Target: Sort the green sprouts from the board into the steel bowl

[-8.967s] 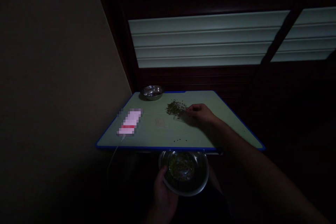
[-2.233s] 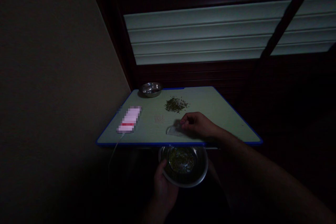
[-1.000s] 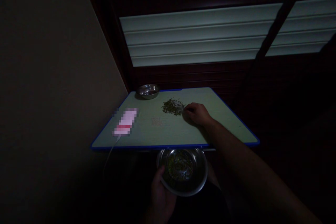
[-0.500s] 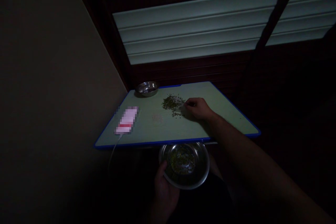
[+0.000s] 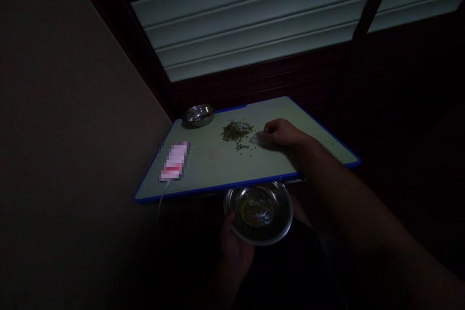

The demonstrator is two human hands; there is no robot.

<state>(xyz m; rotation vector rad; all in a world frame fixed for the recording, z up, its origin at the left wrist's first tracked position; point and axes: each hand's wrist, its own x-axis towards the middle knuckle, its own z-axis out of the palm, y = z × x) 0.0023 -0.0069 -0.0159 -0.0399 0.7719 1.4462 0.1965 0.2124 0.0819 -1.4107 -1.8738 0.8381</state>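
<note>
My left hand [image 5: 235,247] grips a steel bowl [image 5: 261,237] by its left rim, thumb over the edge, just below the near edge of the table. Small greenish grains [image 5: 254,207] lie in the bottom of that bowl. Above the tabletop, my right hand [image 5: 281,132] pinches a small, clear, rounded piece [image 5: 256,138], perhaps plastic; the dim light hides its exact kind. To the left of this piece is a loose pile of small dark-green grains [image 5: 235,131], with a few strays on its near side.
A pale folding-style tabletop [image 5: 308,150] has a blue rim. At its far left corner stands a smaller steel bowl [image 5: 198,115]. A blurred-out phone [image 5: 175,161] with a white cable [image 5: 160,203] lies at the left. Behind are a wall and slatted panels [image 5: 254,14].
My right hand has drawn back to the right, off the pile, and the clear piece now shows apart from the grains. The view has tilted slightly. My left hand still holds the bowl.
</note>
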